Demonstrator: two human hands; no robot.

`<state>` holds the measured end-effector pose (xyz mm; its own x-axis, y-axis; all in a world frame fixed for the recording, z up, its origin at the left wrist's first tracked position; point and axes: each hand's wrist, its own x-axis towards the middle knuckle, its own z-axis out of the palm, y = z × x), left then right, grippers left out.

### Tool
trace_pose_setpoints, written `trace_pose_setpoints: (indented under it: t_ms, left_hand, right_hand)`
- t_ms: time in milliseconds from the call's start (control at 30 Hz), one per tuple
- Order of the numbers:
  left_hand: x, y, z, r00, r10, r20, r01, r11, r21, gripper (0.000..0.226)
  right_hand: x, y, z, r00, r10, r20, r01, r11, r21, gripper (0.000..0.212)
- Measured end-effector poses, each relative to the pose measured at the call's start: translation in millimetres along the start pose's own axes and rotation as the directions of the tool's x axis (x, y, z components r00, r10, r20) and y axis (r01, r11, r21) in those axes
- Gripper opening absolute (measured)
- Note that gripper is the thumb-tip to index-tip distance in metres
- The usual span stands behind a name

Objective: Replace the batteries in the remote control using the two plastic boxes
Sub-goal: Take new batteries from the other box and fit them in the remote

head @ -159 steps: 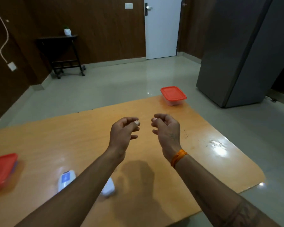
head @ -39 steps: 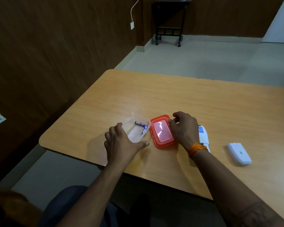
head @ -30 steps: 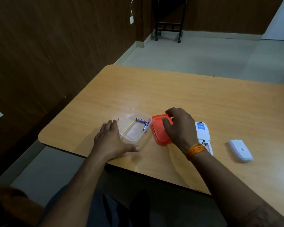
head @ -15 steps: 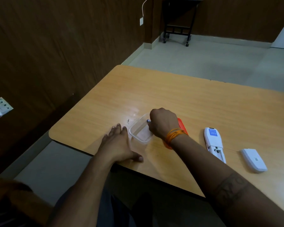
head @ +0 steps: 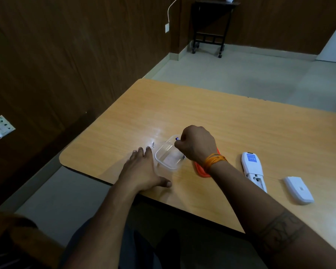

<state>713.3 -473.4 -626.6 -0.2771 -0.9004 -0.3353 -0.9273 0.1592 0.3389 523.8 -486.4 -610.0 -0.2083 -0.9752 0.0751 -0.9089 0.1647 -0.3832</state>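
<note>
Orange lid (head: 200, 169) and clear box (head: 168, 155) sit near the surface's (head: 241, 129) near edge. The left hand (head: 144, 169) lies spread flat beside the box; the right hand (head: 196, 145), curled over it, pinches a battery (head: 177, 139). The open remote (head: 253, 168) lies rightward, lengthwise front-to-back.

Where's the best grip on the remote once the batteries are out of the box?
Probably across the remote's long side edges near mid-body, coming from above. It lies flat on the table, back up, open battery bay at the near end, so gripping higher up keeps fingers off the bay.
</note>
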Motion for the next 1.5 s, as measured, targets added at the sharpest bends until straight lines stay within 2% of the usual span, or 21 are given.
trace_pose_setpoints:
  t_ms: [67,133,200,267,333,400,533,633,800,867,967,1033,1233,1367,1500]
  left_hand:
    - [-5.9,6.3,-3.2,0.998,0.034,-0.056,-0.036,0.999,-0.031,0.138]
    - [-14.0,17.6,-2.9,0.97,0.119,-0.212,-0.134,0.989,-0.057,0.12]
    - [-24.2,32.6,1.7,0.863,0.251,-0.439,-0.317,0.945,-0.084,0.097]
    - [-32.1,50.3,13.7,0.741,0.35,-0.573,-0.478,0.874,-0.084,0.077]
    - [-41.3,71.2,31.5,0.722,0.41,-0.558,-0.533,0.843,-0.071,0.068]
    - [-49.6,91.5,53.5,0.73,0.488,-0.478,-0.567,0.823,-0.026,0.071]
    - [-63.0,123.5,94.4,0.751,0.631,-0.197,-0.623,0.775,0.106,0.075]
    - [-65.1,139.0,107.8,0.767,0.636,-0.085,-0.621,0.77,0.148,0.08]
    - [-53.5,154.2,121.3,0.787,0.612,-0.078,-0.591,0.785,0.188,0.08]
    - [-50.3,158.4,125.5,0.795,0.599,-0.093,-0.579,0.796,0.178,0.082]
    - [-45.6,165.3,130.3,0.805,0.576,-0.139,-0.562,0.817,0.129,0.085]
    - [-40.1,167.5,135.0,0.8,0.57,-0.186,-0.562,0.821,0.096,0.083]
    - [-28.7,165.7,146.4,0.751,0.589,-0.297,-0.587,0.802,0.105,0.065]
    - [-28.1,166.8,145.8,0.758,0.574,-0.31,-0.581,0.81,0.082,0.06]
    - [-28.5,167.1,146.7,0.758,0.577,-0.304,-0.578,0.81,0.096,0.054]
  right_hand:
    - [-14.1,13.9,-10.8,0.995,0.032,-0.095,-0.018,0.989,0.145,0.025]
    - [-34.1,33.8,-24.2,0.974,0.12,-0.19,-0.059,0.952,0.3,0.022]
    - [-57.5,59.8,-37.4,0.955,0.233,-0.185,-0.123,0.876,0.466,0.021]
    - [-82.4,88.9,-49.3,0.934,0.343,-0.1,-0.203,0.74,0.641,0.021]
    - [-103.8,118.6,-60.1,0.903,0.424,-0.074,-0.231,0.621,0.75,0.021]
    - [-118.0,143.3,-70.8,0.867,0.489,-0.096,-0.245,0.587,0.772,0.019]
    - [-131.1,170.9,-86.5,0.849,0.525,-0.059,-0.267,0.523,0.81,0.005]
    - [-137.4,181.7,-85.9,0.862,0.507,-0.018,-0.319,0.57,0.757,0.023]
    - [-144.4,193.6,-71.2,0.878,0.478,-0.029,-0.32,0.631,0.707,0.016]
    - [-144.5,193.7,-64.0,0.896,0.436,-0.081,-0.279,0.696,0.662,0.013]
    - [-142.0,190.3,-51.9,0.932,0.29,-0.215,-0.152,0.856,0.494,0.015]
    - [-140.1,187.2,-45.7,0.937,0.228,-0.265,-0.102,0.903,0.416,0.017]
    - [-136.8,188.2,-33.9,0.921,0.22,-0.32,-0.084,0.917,0.391,0.012]
    - [-137.7,189.8,-30.7,0.931,0.21,-0.3,-0.077,0.913,0.402,0.013]
    - [-141.7,191.7,-32.3,0.946,0.169,-0.277,-0.072,0.942,0.328,0.018]
